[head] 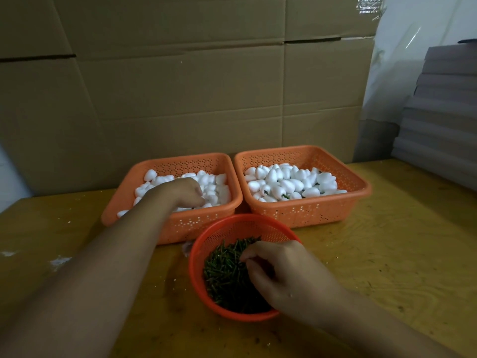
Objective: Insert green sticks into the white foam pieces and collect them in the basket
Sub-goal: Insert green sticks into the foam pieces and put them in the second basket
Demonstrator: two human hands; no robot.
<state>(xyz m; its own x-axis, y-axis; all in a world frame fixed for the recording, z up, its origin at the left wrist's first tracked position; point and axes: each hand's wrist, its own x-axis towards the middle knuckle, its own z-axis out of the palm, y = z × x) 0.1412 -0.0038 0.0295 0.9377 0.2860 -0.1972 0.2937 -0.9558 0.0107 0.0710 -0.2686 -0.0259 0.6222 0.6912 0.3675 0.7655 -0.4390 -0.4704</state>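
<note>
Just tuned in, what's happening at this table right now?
A person is mid-cycle on the foam job. The left hand reaches into the left orange basket of plain white foam pieces. The right hand picks at the green sticks in the round red basket. The right orange basket holds foam pieces, some showing green sticks. Neither grip is clearly visible.

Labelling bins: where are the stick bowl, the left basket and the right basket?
stick bowl (198, 264), head view, left rim
left basket (191, 223), head view, front wall
right basket (309, 211), head view, front wall
</note>
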